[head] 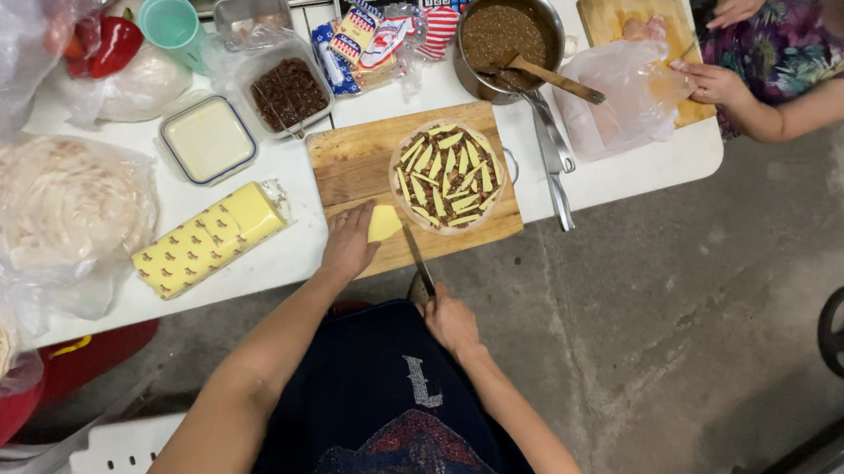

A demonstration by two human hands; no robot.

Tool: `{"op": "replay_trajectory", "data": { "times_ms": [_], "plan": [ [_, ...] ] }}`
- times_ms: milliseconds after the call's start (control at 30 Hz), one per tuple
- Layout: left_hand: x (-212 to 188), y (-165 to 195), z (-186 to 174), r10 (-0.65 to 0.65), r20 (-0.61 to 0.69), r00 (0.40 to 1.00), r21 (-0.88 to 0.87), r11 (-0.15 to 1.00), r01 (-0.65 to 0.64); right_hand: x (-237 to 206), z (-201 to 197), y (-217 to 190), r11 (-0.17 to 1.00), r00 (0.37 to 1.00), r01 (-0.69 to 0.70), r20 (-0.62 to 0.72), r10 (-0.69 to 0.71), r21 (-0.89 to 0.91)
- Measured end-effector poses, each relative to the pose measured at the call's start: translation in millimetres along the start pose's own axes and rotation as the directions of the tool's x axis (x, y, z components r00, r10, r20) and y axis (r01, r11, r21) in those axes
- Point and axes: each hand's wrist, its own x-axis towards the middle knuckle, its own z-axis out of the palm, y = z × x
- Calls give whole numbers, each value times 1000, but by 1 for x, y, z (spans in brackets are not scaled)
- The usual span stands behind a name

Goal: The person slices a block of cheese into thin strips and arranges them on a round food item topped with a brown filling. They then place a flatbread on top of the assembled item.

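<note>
My left hand (pixel 348 245) presses down on a small yellow piece of cheese (pixel 384 223) at the near edge of a wooden cutting board (pixel 348 161). My right hand (pixel 448 317) grips the handle of a knife (pixel 417 257), whose blade points up toward the cheese. Farther along the board lies a round tortilla (pixel 446 177) spread with dark filling and topped with several cheese strips.
A block of cheese in a yellow wrapper (pixel 208 238) lies left of the board. A pot of brown filling (pixel 505 38) with a wooden spoon stands behind it. Bagged tortillas (pixel 58 203), containers and a red pepper (pixel 111 44) are at the left. Another person's hands (pixel 712 82) work at a far board.
</note>
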Motion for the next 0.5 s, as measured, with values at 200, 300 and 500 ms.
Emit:
{"op": "replay_trajectory", "data": {
  "times_ms": [200,300,500],
  "plan": [
    [-15,-13,-11,-42,17,999,10,999,42,2,2,-10,998,998,55,-27,-55,8],
    [-15,-14,-9,-97,40,994,-4,995,97,2,3,-12,1000,1000,16,-14,-16,23],
    [-22,-17,-4,-100,-53,994,-55,994,97,3,0,-22,997,998,67,-4,-67,-25]
  ]
}}
